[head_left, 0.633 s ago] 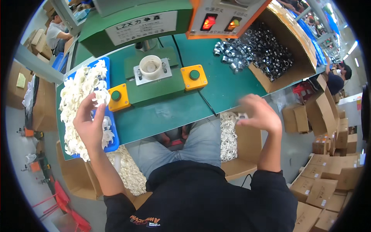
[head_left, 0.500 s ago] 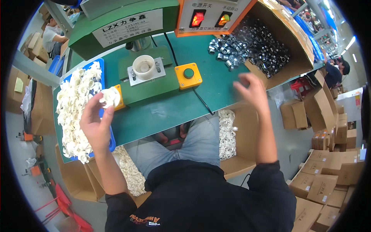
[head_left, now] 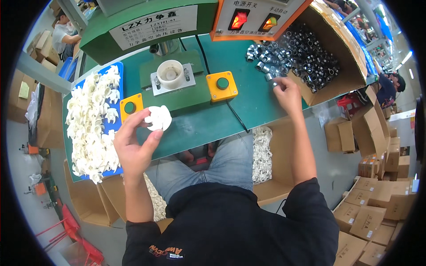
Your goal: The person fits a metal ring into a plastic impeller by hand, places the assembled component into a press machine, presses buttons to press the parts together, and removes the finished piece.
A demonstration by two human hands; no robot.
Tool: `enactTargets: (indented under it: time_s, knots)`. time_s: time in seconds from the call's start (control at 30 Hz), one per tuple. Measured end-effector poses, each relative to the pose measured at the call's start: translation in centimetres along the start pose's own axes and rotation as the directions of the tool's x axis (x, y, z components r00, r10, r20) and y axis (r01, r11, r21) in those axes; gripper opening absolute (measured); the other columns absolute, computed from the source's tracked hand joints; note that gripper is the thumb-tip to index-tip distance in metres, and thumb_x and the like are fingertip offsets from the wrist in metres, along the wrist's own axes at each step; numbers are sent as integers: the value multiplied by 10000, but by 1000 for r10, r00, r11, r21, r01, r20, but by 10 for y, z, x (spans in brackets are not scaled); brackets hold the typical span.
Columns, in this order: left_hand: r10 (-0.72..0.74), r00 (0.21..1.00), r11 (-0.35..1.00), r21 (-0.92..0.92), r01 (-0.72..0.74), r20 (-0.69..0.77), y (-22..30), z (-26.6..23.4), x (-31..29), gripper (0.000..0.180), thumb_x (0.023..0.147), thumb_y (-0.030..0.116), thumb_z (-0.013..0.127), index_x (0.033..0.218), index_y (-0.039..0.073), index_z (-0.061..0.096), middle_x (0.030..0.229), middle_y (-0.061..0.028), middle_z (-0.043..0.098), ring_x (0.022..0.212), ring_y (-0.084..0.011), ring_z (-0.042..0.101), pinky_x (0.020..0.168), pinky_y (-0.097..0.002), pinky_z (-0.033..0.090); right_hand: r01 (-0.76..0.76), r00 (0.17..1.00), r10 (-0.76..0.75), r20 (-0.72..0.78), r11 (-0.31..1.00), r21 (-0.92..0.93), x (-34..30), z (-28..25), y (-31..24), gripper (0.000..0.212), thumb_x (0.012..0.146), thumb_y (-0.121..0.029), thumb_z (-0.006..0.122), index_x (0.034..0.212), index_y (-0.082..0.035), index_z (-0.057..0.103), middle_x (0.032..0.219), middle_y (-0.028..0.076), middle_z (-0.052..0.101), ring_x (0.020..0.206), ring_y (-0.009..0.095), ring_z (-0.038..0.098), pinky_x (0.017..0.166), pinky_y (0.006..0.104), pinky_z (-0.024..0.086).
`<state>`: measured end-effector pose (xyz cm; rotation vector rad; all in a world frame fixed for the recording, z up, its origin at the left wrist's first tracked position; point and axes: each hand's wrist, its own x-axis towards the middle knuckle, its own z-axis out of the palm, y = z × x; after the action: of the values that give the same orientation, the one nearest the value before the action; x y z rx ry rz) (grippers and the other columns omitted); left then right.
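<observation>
My left hand (head_left: 135,144) pinches a white plastic part with curved blades (head_left: 159,119) between thumb and fingers, above the table in front of the press. At the near edge of the metal pile, my right hand (head_left: 288,95) has its fingers closed at a small shiny metal bushing (head_left: 269,76). The fingertips partly hide the grip. Between the hands stands the green press (head_left: 177,99), with a white round cup-shaped holder (head_left: 170,74) on its metal plate. Many more white bladed parts (head_left: 91,128) lie heaped on the blue tray (head_left: 116,95) at the left.
Yellow boxes with green buttons flank the press, one on the left (head_left: 132,106) and one on the right (head_left: 222,86). A black cable (head_left: 237,116) crosses the green table. Metal bushings (head_left: 310,57) spill from a cardboard box (head_left: 341,82). Open cartons with white parts (head_left: 262,155) sit below.
My left hand has moved right with the white part, away from the tray. My right hand has shifted slightly and its fingers have closed at a bushing by the pile.
</observation>
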<state>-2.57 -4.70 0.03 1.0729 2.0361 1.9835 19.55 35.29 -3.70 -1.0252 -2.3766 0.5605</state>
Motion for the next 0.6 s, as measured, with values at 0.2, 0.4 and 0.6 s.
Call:
enactTargets:
  time_s: [0.2,0.4,0.6]
  knots:
    - [30,999,999,40,-32,39,7,15,1,465,757,39,867,1195,-39,731,1143,-137,749,985,-191,669,894,-308,527,3,987,-28,157,987,158,-5,-15,-20,217,888,-112,721,1076,-17,772,946,107,772,857,188,737,799,319,571]
    - [180,959,969,127,-211,219,23,48,7,461,738,109,916,1152,2,744,1120,-150,767,970,-255,736,877,-344,580,60,922,-269,277,808,585,-27,-37,-105,136,909,30,715,1037,18,763,957,61,782,885,127,734,811,282,574]
    - [298,927,927,162,-338,230,36,66,4,485,726,115,922,1165,23,737,1113,-141,761,933,-295,726,815,-368,591,596,666,-737,115,619,512,-39,-36,-186,172,805,56,762,962,-14,751,982,114,742,874,289,743,758,358,601]
